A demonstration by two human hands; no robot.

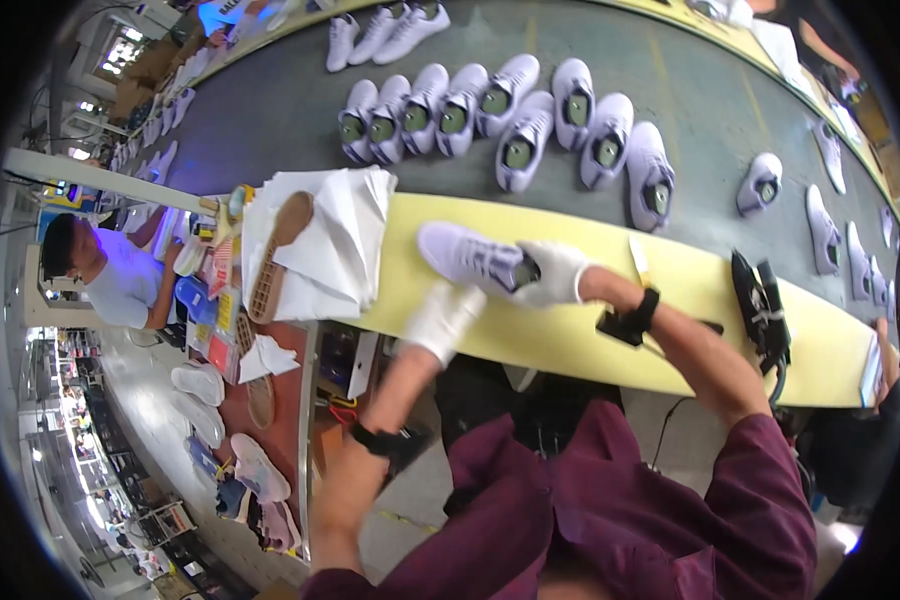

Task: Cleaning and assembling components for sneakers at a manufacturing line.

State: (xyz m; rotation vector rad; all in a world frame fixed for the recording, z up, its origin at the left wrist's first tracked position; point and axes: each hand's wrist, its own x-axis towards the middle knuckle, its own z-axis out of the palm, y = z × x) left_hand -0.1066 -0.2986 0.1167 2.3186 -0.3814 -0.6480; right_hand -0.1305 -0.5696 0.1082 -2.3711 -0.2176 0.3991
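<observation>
Head view looks down on my two white-gloved hands over a yellow desk point(570, 345) that runs beside a dark conveyor belt point(290, 110). My right hand point(555, 272) is closed around the heel end of a pale lilac sneaker point(470, 258), which lies on its side on the desk with the toe pointing toward my left. My left hand point(443, 318) hovers just beside that sneaker, near its sole side; the glove is blurred, so I cannot tell how far its fingers are spread, and I see nothing held in it. Both wrists carry black straps, and my sleeves are dark maroon.

On the belt beyond the desk stands a row of matching sneakers point(510, 120), openings up, packed close together, with a few more scattered toward the right. To my left, a stack of white tissue paper point(335, 245) sits at the end of the desk, with a tan insole point(278, 255) lying across it. A black tool with a cord point(760, 305) rests on the desk to my right. Farther left, a person in a white shirt point(120, 280) leans over another workstation, and loose shoes lie on a lower surface below.
</observation>
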